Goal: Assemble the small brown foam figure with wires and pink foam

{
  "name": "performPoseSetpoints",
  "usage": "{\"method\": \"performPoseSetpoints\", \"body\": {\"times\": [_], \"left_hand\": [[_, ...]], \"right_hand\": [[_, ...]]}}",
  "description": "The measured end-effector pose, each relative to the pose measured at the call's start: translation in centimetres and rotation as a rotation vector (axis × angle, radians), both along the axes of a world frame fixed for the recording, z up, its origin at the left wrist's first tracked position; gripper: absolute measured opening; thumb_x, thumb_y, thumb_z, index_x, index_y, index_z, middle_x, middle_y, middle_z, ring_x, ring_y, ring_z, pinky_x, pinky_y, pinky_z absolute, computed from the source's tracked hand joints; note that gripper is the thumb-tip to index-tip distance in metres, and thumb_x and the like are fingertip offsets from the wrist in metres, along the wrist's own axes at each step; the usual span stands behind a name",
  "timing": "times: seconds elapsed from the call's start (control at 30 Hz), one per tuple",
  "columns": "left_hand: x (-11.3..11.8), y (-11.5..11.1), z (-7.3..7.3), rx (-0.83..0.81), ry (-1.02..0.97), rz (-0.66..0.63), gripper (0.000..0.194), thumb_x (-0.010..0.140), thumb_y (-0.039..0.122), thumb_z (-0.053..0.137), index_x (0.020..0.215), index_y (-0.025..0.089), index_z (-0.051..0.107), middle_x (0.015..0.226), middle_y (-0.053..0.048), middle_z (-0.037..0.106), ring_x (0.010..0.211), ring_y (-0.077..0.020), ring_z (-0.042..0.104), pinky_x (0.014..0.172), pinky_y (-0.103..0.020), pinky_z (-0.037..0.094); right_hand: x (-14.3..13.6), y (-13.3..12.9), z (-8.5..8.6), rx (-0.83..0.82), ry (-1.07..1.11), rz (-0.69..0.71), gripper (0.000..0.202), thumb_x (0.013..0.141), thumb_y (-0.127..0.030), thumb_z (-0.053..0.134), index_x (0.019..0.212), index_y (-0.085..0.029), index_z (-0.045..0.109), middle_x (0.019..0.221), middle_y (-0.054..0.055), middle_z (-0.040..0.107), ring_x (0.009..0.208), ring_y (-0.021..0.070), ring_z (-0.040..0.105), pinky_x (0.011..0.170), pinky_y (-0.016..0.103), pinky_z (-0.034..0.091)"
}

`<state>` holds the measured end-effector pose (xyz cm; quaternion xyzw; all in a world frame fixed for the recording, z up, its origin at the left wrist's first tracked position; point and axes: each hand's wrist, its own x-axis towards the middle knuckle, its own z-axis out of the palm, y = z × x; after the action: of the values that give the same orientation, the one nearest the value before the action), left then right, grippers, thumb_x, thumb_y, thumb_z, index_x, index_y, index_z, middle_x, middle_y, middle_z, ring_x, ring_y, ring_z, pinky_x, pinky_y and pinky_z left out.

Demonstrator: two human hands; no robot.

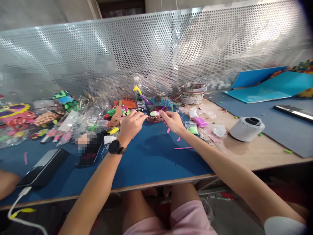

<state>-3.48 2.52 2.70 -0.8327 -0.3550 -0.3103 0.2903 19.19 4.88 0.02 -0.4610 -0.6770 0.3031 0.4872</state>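
Observation:
My left hand, with a dark watch on its wrist, is raised over the blue table with thumb and fingers pinched together. Opposite it, my right hand also pinches with thumb and forefinger. Something thin may run between the fingertips, too fine to make out. Behind that gap sits a small brown clay figure with a pink and pale green top; whether my fingers touch it I cannot tell. Pink clay strips, one long strip among them, lie below my right hand.
Bagged clay figures crowd the left, near a phone and a power bank with a white cable. A bottle, a basket, purple clay and a white tape roll stand around. Another person's arm shows at left.

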Motion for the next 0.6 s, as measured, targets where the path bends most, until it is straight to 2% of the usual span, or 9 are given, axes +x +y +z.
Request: {"method": "performPoseSetpoints", "body": {"times": [0.1,0.17,0.27,0.33,0.4,0.47,0.53,0.6], "left_hand": [[0.0,0.1,-0.2,-0.007,-0.008,0.021,0.024,0.099,0.019,0.05,0.106,0.022,0.073,0.096,-0.007,0.071,0.091,-0.0224,0.057,0.076,-0.036,0.046],[0.2,0.0,-0.3,-0.01,-0.008,0.033,0.024,0.099,0.02,0.05,0.105,0.022,0.073,0.094,-0.007,0.071,0.09,-0.0225,0.057,0.074,-0.035,0.046],[0.6,-0.2,-0.3,-0.024,-0.022,0.03,0.024,0.1,0.022,0.049,0.104,0.022,0.073,0.092,-0.007,0.07,0.089,-0.0223,0.057,0.074,-0.036,0.046],[0.8,-0.3,-0.3,-0.031,-0.029,0.019,0.025,0.1,0.022,0.048,0.104,0.022,0.073,0.091,-0.007,0.07,0.089,-0.0223,0.057,0.075,-0.036,0.046],[0.9,-0.4,-0.2,-0.028,-0.032,0.011,0.025,0.1,0.021,0.048,0.104,0.022,0.073,0.091,-0.007,0.07,0.089,-0.0223,0.057,0.076,-0.036,0.046],[1.0,-0.5,-0.2,-0.018,-0.026,0.003,0.025,0.1,0.02,0.049,0.103,0.021,0.073,0.091,-0.007,0.07,0.088,-0.0223,0.057,0.076,-0.036,0.046],[1.1,-0.6,-0.2,-0.012,-0.018,-0.003,0.025,0.099,0.02,0.049,0.102,0.021,0.073,0.091,-0.008,0.07,0.088,-0.0221,0.056,0.074,-0.036,0.045],[1.2,-0.7,-0.1,-0.012,-0.019,-0.01,0.024,0.099,0.02,0.049,0.102,0.021,0.073,0.091,-0.007,0.07,0.087,-0.0215,0.056,0.073,-0.035,0.045]], "right_hand": [[-0.1,-0.5,0.2,0.193,-0.093,-0.076,0.05,0.097,-0.058,0.044,0.071,-0.019,0.06,0.062,0.002,0.061,0.056,0.0142,0.053,0.058,0.028,0.039],[-0.1,-0.9,0.5,0.4,-0.183,-0.145,0.039,0.098,-0.049,0.049,0.078,-0.019,0.063,0.069,0.003,0.065,0.065,0.0168,0.058,0.065,0.03,0.042],[0.3,-1.1,1.2,0.752,-0.343,-0.186,0.021,0.096,-0.037,0.055,0.089,-0.02,0.066,0.094,0.008,0.071,0.091,0.0236,0.062,0.085,0.039,0.045],[0.7,-1.0,1.6,0.914,-0.474,-0.135,0.016,0.096,-0.032,0.056,0.099,-0.021,0.067,0.114,0.008,0.07,0.109,0.0264,0.059,0.101,0.046,0.039],[1.1,-0.7,1.7,0.986,-0.6,-0.053,0.018,0.097,-0.031,0.054,0.106,-0.023,0.067,0.119,0.007,0.068,0.115,0.0263,0.057,0.111,0.051,0.03],[1.3,-0.3,1.6,1.002,-0.701,0.021,0.021,0.099,-0.033,0.051,0.107,-0.023,0.067,0.112,0.006,0.069,0.11,0.0249,0.058,0.112,0.052,0.028],[1.3,0.1,1.3,0.995,-0.779,0.069,0.023,0.101,-0.034,0.048,0.104,-0.02,0.067,0.102,0.007,0.069,0.1,0.0232,0.058,0.104,0.046,0.036],[1.2,0.4,0.9,0.988,-0.834,0.077,0.026,0.103,-0.033,0.046,0.103,-0.019,0.067,0.096,0.008,0.068,0.093,0.0221,0.057,0.088,0.039,0.04]]}}
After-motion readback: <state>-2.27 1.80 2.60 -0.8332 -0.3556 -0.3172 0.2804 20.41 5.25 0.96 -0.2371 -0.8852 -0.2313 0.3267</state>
